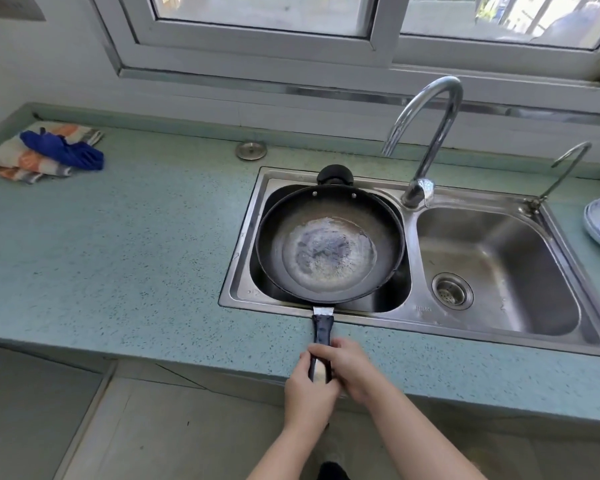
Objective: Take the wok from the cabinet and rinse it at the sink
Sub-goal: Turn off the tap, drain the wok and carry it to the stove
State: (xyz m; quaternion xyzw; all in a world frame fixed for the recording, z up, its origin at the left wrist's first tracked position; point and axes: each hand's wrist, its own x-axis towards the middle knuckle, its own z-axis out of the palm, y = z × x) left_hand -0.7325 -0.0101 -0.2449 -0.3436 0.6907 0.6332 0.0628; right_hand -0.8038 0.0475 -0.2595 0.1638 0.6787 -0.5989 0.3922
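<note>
Both hands, the left hand (307, 393) and right hand (349, 368), clamp the wok (329, 244) by its long handle (322, 329), steadying it in the sink (426, 308) left basin, seemingly for rinsing.

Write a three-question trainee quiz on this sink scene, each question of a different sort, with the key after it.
1. True or false: the wok sits in the right basin.
2. Multiple choice: the wok's long handle is held by A) the left hand only, B) the right hand only, C) both hands.
3. Fill in: the tall faucet spout ends above the ____ basin.

Key
1. False: it sits in the left basin.
2. C.
3. Left; no water shows running from it.
</note>
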